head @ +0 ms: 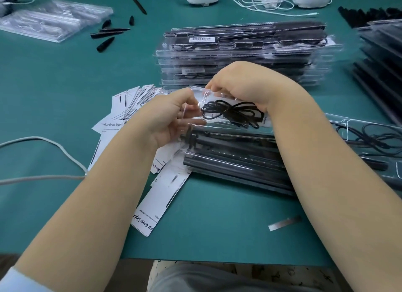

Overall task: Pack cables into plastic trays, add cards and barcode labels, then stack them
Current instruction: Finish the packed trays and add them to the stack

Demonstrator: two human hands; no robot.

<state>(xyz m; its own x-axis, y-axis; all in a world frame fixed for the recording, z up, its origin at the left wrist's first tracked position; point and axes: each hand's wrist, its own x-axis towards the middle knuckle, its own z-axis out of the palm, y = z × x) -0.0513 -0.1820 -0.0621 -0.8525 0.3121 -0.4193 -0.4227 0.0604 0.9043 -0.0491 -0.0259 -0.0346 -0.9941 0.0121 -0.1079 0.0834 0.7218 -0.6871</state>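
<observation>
While both hands — left [171, 117], right [241, 84] — grip it, the clear tray [228, 126] holds a coiled black cable [232, 112].

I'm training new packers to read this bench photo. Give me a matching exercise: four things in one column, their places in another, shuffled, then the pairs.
Things:
1. coiled black cable
2. barcode label
3. printed cards
4. empty trays

Places:
A. far left corner of the table
B. fanned out under the left hand
C. on top of the finished stack
D. inside the clear tray both hands hold

Pairs: 1-D, 2-C, 3-B, 4-A
</observation>
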